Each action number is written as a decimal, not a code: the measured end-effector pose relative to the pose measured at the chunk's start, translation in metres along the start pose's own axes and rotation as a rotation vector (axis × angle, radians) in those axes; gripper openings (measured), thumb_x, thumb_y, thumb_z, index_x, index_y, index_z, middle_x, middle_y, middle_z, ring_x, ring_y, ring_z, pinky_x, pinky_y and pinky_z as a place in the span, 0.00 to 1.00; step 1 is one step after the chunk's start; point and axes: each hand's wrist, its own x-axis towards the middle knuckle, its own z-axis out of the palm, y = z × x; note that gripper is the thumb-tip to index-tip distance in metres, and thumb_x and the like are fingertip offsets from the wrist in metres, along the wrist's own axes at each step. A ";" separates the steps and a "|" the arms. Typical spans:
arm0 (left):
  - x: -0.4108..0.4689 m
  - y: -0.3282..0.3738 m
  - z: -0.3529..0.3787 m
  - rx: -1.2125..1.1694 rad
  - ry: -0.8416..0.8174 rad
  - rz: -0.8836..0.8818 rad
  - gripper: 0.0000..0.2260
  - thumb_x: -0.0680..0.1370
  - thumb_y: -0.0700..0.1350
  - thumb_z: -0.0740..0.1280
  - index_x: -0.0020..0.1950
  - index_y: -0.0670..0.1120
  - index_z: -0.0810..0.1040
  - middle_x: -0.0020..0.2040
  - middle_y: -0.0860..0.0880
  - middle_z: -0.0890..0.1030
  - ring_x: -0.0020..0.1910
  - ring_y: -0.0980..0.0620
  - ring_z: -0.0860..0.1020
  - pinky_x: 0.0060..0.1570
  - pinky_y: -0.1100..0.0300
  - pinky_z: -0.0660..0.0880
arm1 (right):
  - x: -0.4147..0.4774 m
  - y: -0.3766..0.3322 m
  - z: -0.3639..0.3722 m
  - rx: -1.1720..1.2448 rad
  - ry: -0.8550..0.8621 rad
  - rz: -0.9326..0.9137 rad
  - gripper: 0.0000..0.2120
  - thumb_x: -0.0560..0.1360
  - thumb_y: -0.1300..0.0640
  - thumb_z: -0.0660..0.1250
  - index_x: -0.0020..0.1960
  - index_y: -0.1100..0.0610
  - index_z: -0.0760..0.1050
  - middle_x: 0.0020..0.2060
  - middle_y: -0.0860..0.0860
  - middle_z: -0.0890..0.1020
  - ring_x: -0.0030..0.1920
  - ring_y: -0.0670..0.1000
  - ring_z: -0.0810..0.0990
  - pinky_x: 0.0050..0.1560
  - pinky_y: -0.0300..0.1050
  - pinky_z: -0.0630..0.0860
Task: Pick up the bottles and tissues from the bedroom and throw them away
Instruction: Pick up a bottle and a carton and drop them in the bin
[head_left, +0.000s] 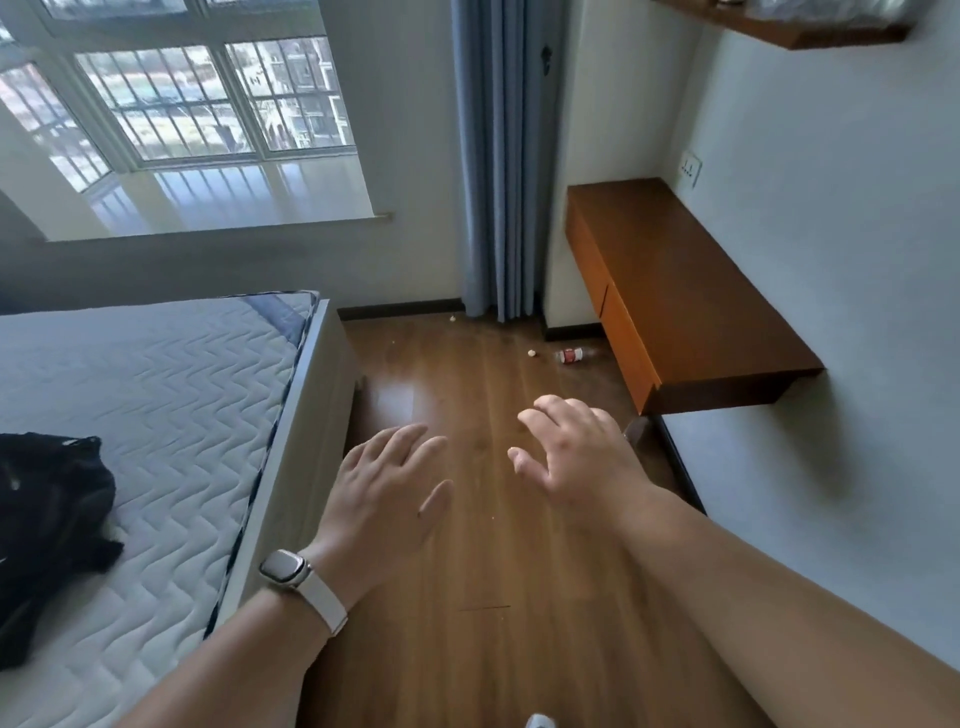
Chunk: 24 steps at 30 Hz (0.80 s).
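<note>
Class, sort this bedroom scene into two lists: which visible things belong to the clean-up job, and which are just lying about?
Part of the job:
bottle lying on the floor by the desk
crumpled tissue beside it
another small scrap near the curtain, possibly tissue

Just lying about:
black garment on the mattress
desk
curtain

Wood floor (467, 597) in front of me, brown planks with a glossy patch of daylight near the bed. Bed (171, 415) on my left, bare quilted mattress, pale frame, dark bundle of cloth (47, 525) lying on it. Big gridded window (208, 98) ahead left, wide pale sill below it, buildings blurred outside. Blue-grey curtain (498, 156) hangs bunched in the corner down to the floor. White walls, dark skirting along the bottom. On my right a brown wall-mounted table (691, 291) with orange drawer fronts, wall socket (691, 169) just above its far end. Wooden shelf (789, 28) higher up on the same wall.
</note>
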 end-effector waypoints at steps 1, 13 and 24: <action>0.011 -0.007 0.001 0.007 0.003 0.018 0.20 0.77 0.58 0.59 0.65 0.52 0.74 0.65 0.50 0.75 0.65 0.47 0.72 0.63 0.50 0.68 | 0.012 0.001 0.000 -0.002 0.007 0.005 0.29 0.75 0.38 0.48 0.62 0.55 0.75 0.62 0.53 0.75 0.61 0.55 0.74 0.60 0.53 0.69; 0.192 -0.180 0.045 -0.082 -0.036 0.176 0.21 0.77 0.58 0.58 0.66 0.52 0.73 0.67 0.50 0.74 0.67 0.48 0.70 0.64 0.48 0.68 | 0.206 -0.020 0.030 -0.065 0.021 0.181 0.27 0.76 0.39 0.50 0.62 0.55 0.74 0.62 0.54 0.75 0.61 0.56 0.73 0.60 0.55 0.70; 0.337 -0.314 0.061 -0.157 -0.047 0.297 0.21 0.76 0.59 0.60 0.66 0.53 0.74 0.66 0.51 0.74 0.66 0.47 0.71 0.63 0.47 0.68 | 0.344 -0.051 0.035 -0.108 0.023 0.376 0.26 0.76 0.39 0.50 0.61 0.55 0.74 0.58 0.52 0.76 0.58 0.55 0.74 0.58 0.54 0.72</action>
